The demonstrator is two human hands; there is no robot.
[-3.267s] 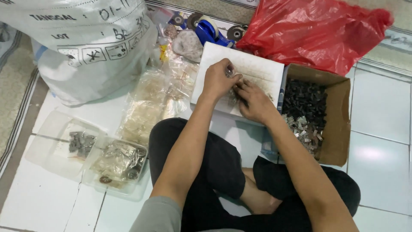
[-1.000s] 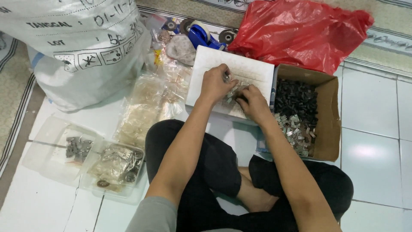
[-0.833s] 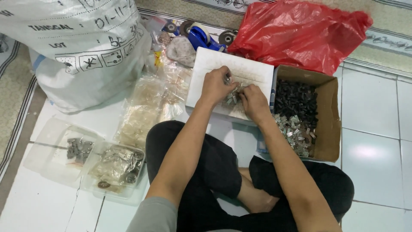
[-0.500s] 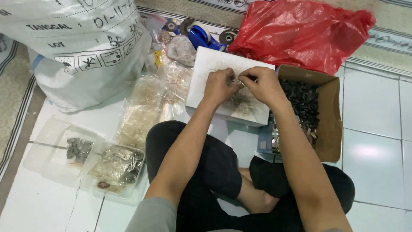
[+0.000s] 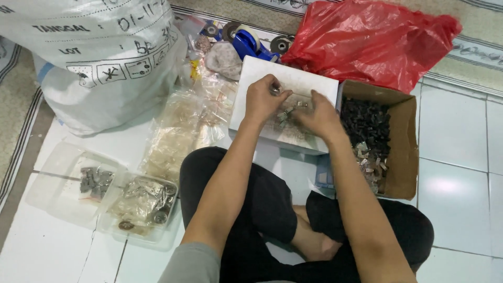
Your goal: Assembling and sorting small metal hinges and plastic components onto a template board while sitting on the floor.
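White is the box (image 5: 293, 84) on the floor in front of the sitting person, and both hands are working over it. The left hand (image 5: 264, 98) is hovering above the box's upper middle with its fingers curled close together, pinching a small metal part (image 5: 274, 90) between the fingertips. The right hand (image 5: 320, 116) is lying just beside it, a little lower, fingers bent and nearly closed around a small metal piece (image 5: 302, 104) — how firmly it is holding I cannot tell. More small metal pieces (image 5: 285, 128) are lying on the box under the two hands.

To the right, touching the white box, an open cardboard box (image 5: 404, 152) is holding dark parts (image 5: 367, 120) at the top and shiny ones (image 5: 369, 162) lower. Behind it a red plastic bag (image 5: 367, 39) is lying. A blue tape dispenser (image 5: 250, 44) is standing beyond the white box. On the left a big white sack (image 5: 94, 57) is resting on the tiles, and clear plastic bags (image 5: 178, 131) are lying between it and the person's knee. Nearer — at the lower left — two clear trays (image 5: 63, 183) are holding more metal parts.
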